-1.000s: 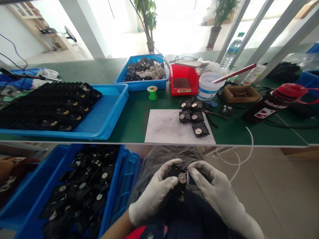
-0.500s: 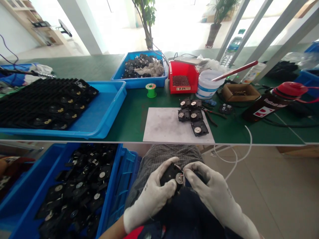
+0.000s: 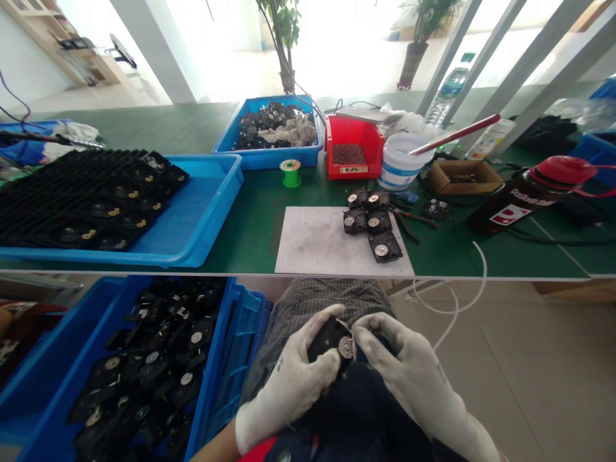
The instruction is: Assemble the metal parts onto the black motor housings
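Observation:
Above my lap, my left hand (image 3: 293, 369), in a white glove, grips a square black plastic mechanism (image 3: 326, 342) with a round silver disc (image 3: 345, 347) near its right end. The thumb presses beside the disc and the fingers wrap the far edge. My right hand (image 3: 409, 359), also gloved, has its thumb and forefinger pinched together at the mechanism's right edge. Something thin and reddish shows near those fingertips; whether they hold it is hard to see. On the bench, several similar black mechanisms (image 3: 378, 221) lie on a white sheet (image 3: 308, 240).
Left on the bench is a blue tray (image 3: 212, 212) of stacked black parts. Behind stand a green spool (image 3: 290, 174), a red bin (image 3: 353, 128), a white tub (image 3: 402, 163) and a bottle (image 3: 520, 199). Pliers (image 3: 408, 226) lie by the sheet. A blue crate (image 3: 205, 385) of mechanisms sits below left.
My hands and the mechanism stay almost in place. The right fingertips have shifted very slightly at the mechanism's edge, and the camera view has moved a little.

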The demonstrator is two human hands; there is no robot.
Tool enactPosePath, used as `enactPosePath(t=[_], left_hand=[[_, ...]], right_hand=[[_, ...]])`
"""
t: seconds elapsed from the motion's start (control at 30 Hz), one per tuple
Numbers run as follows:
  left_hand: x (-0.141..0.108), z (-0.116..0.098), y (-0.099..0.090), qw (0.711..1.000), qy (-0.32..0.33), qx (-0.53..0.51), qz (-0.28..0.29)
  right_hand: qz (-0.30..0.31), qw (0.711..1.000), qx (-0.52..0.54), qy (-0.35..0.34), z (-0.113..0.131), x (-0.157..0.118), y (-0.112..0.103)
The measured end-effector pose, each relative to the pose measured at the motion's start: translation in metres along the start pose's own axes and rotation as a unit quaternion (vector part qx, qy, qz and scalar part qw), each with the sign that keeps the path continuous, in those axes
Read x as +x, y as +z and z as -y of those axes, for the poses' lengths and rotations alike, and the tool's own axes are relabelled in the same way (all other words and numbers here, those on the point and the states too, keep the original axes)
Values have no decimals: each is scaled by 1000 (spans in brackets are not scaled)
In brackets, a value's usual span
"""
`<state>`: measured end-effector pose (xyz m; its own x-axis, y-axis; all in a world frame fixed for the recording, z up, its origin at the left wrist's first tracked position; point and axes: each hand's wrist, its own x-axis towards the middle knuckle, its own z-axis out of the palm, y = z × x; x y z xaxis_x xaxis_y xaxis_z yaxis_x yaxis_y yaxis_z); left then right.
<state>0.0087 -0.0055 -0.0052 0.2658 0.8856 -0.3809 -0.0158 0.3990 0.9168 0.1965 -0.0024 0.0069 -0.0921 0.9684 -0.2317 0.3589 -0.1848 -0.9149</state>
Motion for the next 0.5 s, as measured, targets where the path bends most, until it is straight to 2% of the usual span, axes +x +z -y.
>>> enactPosePath(t=[0.2,0.5], left_hand=[[-2,-4,-1,999,20,25,-1],[-3,-4,-1,999,10,32,-2]], right_hand=[[7,1000,-3,-6,-4,-1,0],[13,1000,-15,5,0,-2,0]])
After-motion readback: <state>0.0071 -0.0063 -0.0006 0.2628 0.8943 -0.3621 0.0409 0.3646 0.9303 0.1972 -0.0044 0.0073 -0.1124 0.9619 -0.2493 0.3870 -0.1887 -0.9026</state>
